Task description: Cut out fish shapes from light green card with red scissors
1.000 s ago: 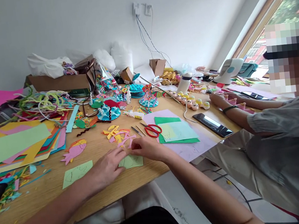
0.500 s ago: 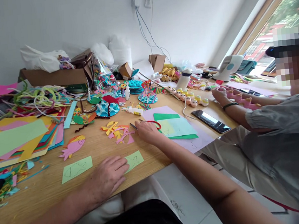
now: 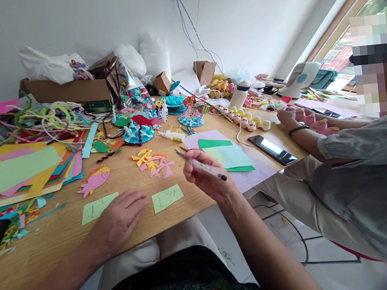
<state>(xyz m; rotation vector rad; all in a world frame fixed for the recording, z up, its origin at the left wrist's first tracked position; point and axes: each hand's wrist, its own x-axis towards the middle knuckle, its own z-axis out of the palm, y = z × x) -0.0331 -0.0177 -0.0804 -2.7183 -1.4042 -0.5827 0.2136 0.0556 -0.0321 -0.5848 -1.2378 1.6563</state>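
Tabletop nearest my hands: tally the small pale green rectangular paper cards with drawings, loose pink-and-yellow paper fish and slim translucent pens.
Green cards: 2
Pink-and-yellow fish: 1
Pen, in the right hand: 1
Total: 4

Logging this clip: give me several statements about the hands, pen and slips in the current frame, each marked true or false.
1. The right hand holds a pen. True.
2. Both hands hold pens. False: only the right hand does.
3. The left hand is palm down. True.
4. A green slip lies between the hands. True.
5. That slip is blank. False: it bears drawn lines.
6. The pen touches that slip. False: it is apart from it.
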